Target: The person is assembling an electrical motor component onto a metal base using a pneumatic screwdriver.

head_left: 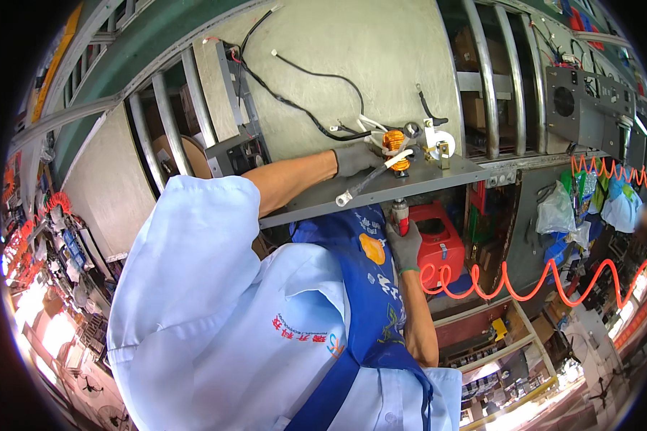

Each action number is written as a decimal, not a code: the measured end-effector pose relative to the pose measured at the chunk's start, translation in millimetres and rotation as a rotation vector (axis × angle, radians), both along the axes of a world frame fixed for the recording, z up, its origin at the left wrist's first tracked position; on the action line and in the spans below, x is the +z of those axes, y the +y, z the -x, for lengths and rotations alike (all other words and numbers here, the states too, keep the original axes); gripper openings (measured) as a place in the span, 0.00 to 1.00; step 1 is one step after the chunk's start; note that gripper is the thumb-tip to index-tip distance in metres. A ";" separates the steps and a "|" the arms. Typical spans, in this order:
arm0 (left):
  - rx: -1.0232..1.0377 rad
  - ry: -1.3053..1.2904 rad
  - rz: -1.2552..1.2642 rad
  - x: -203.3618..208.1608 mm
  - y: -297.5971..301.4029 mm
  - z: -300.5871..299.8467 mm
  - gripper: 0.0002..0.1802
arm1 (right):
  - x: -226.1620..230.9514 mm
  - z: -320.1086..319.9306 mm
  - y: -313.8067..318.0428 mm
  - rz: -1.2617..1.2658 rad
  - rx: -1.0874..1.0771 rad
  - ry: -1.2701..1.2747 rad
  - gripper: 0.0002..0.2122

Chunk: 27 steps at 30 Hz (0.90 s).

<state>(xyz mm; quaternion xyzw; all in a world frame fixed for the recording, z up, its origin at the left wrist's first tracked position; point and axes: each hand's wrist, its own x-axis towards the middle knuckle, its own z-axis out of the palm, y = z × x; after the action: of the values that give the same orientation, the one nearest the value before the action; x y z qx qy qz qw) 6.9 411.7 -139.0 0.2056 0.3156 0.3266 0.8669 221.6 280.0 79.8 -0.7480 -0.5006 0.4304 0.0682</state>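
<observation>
At left on the bench top (402,50), a dark metal frame (231,159), apart from the grey plate (438,175) at the bench's near edge. Next, black cables (303,106) lying loose, metal tips free; connection apparently left to do. Then the left hand (354,159), gloved, over the plate and just beside the orange coil (392,141); fingers partly hidden, cannot tell whether closed on anything. At centre, a thick cable (372,178) slanting past the plate's front edge, end ring (343,199) in mid-air, likewise unconnected. Coil on the plate's right part: by judgement placed, perhaps not fully fastened. Below the front edge, the right hand (407,248), gloved, wrapped around a red-and-silver driver (401,215), nose upward; cannot tell whether touching the plate. Fastening from below, probably the step in hand. Right of the coil, a white disc (448,138) and brass bracket (445,161), upright on the plate, seemingly already mounted. At far right, a red coiled hose (507,281), looping away from near the right hand.
</observation>
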 end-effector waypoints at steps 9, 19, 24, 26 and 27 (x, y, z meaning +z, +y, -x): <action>-0.010 -0.026 0.011 -35.5 -4.5 7.7 0.14 | 6.6 8.8 6.1 -0.014 0.009 0.056 0.18; -0.082 0.045 0.177 134.7 17.2 35.0 0.26 | 7.3 12.3 -3.2 -0.049 -0.038 0.036 0.17; -0.190 0.113 0.065 105.8 14.1 38.6 0.25 | 8.3 11.2 -3.0 -0.059 -0.020 -0.004 0.18; -0.126 0.108 -0.035 128.5 16.9 34.4 0.24 | 6.6 9.8 -3.7 -0.070 -0.015 -0.022 0.19; -0.241 0.300 -0.190 175.8 28.7 32.4 0.23 | 7.2 8.1 -4.3 -0.046 -0.018 -0.040 0.19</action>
<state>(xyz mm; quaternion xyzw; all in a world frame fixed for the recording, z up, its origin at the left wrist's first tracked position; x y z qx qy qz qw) -25.5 440.4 36.8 0.3688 0.3820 0.2146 0.8198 213.4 275.7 87.0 -0.7593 -0.5049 0.4029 0.0794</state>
